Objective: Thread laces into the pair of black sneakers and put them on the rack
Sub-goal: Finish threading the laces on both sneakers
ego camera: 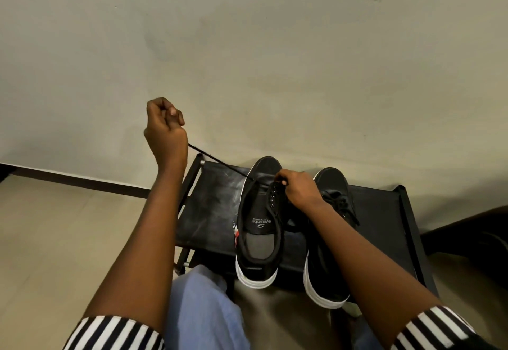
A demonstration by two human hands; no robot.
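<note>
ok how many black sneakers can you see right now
2. The left sneaker sits on the black rack, its lace pulled up by the left hand. The right sneaker sits beside it, partly behind the right hand.

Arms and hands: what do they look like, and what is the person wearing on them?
Both arms are bare from the hands up past the elbows. The left hand and right hand wear no gloves, and I can see no rings or watch. Near each upper arm there is a short sleeve with black and white stripes: the left sleeve and the right sleeve.
</note>
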